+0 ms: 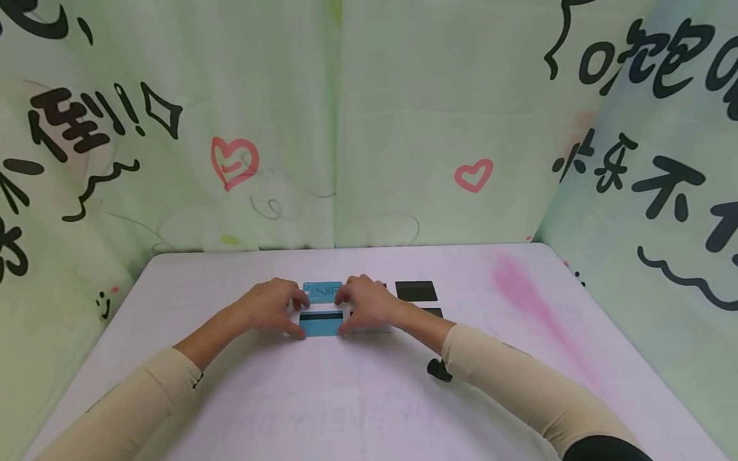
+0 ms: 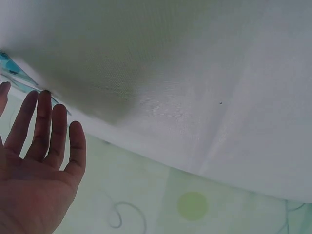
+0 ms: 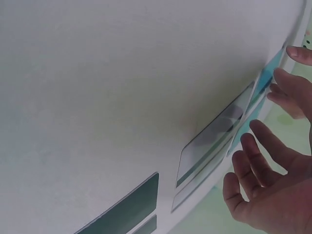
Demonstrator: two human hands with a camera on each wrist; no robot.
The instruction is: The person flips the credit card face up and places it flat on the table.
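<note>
Two blue cards lie one above the other on the table: the upper card marked VIP (image 1: 322,292) and the lower card with a dark stripe (image 1: 320,326). My left hand (image 1: 271,308) is at their left ends, index fingertip by the upper card and thumb by the lower one. At their right ends, my right hand (image 1: 370,305) has its fingers near the upper card and its thumb at the lower card's corner. Both hands' fingers look loosely extended in the wrist views. A pale striped card (image 3: 214,134) lies partly hidden under the right hand.
To the right lie a black card (image 1: 416,291) and a second black card (image 1: 434,312), partly covered by the right wrist. A small black object (image 1: 439,370) shows beside the right sleeve. A printed curtain (image 1: 398,128) hangs behind the pale table (image 1: 277,410).
</note>
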